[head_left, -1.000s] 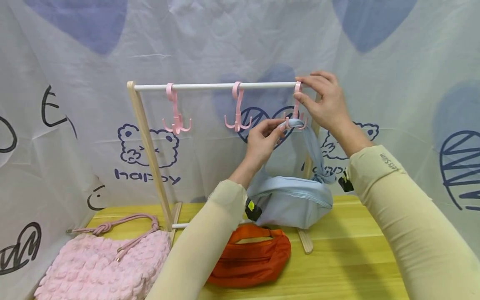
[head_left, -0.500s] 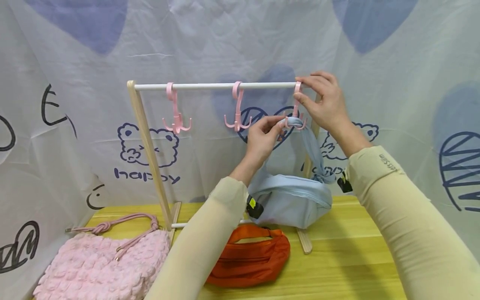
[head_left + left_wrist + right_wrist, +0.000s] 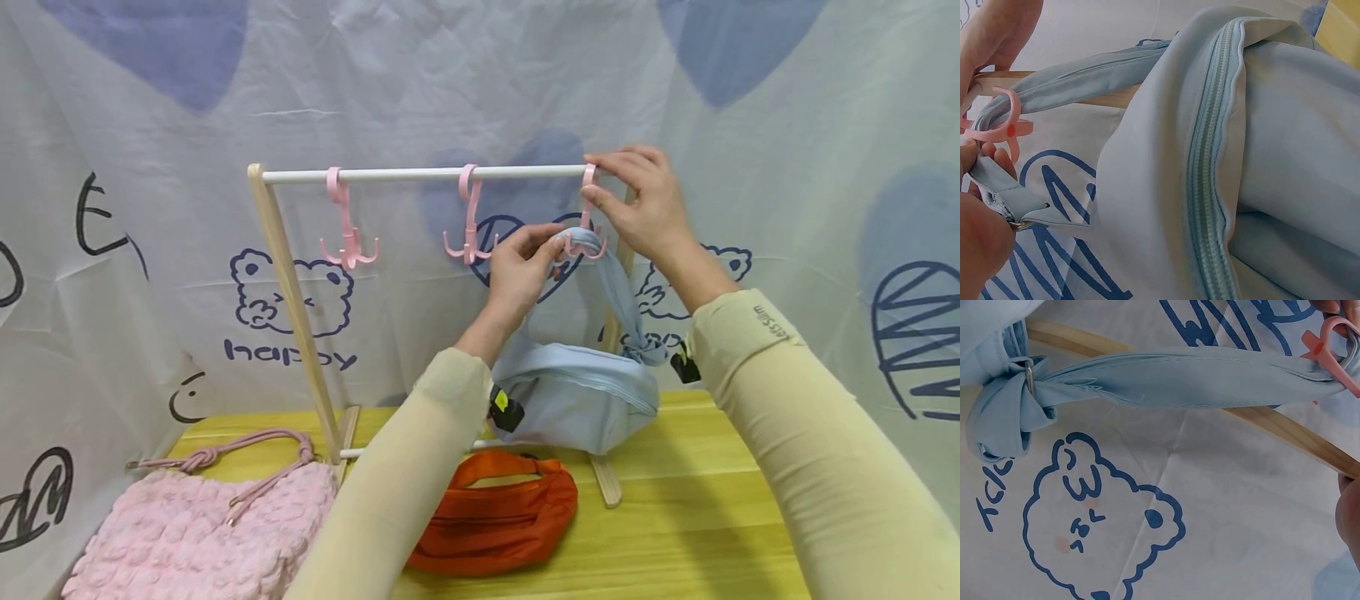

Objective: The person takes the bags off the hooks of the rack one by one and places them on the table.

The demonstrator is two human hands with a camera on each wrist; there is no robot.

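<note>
A light blue waist bag [image 3: 577, 400] hangs by its strap [image 3: 619, 292] from the rightmost pink hook [image 3: 585, 218] on the rack. My left hand [image 3: 517, 275] pinches the strap just left of the hook's prongs. The thumb and forefinger of my right hand [image 3: 647, 200] hold the hook's top at the white rod [image 3: 420, 174]. In the left wrist view the strap [image 3: 1085, 80] passes inside the pink prongs [image 3: 1011, 130], and the bag's zipper [image 3: 1207, 169] runs down the middle. The right wrist view has the strap's knot [image 3: 1013, 412] beside a metal ring.
Two more pink hooks, a left one [image 3: 348, 233] and a middle one [image 3: 470, 229], hang from the rod. An orange waist bag [image 3: 498, 521] and a pink puffy bag [image 3: 202, 533] lie on the yellow table [image 3: 697, 492]. A patterned cloth [image 3: 420, 75] stands behind the rack.
My left hand has risen slightly, and the strap loop now sits a little higher among the prongs. The right hand keeps its hold on the hook. The head view has shifted slightly.
</note>
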